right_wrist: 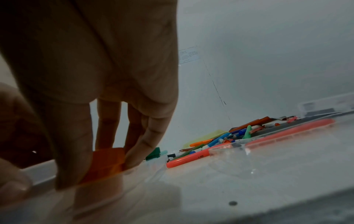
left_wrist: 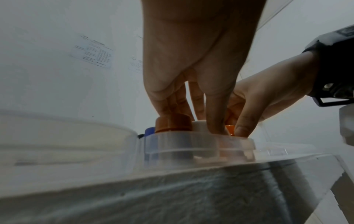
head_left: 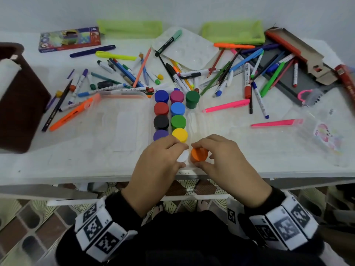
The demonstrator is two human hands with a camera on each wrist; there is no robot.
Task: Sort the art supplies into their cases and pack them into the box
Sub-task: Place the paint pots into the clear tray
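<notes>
Right hand [head_left: 222, 156] pinched the orange paint pot [head_left: 199, 154] between thumb and curled fingertips, palm down, at the near end of the clear paint case [head_left: 194, 120]. Left hand [head_left: 159, 160] sat alongside, fingers and thumb curled around the white paint pot [head_left: 182, 156], just left of the orange one. Nine other pots stood upright beyond the grip: four left column, four middle, one dark green right.

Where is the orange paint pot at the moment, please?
In the head view the orange paint pot sits at the near end of the clear case, pinched by the right hand, beside the white pot.
</notes>
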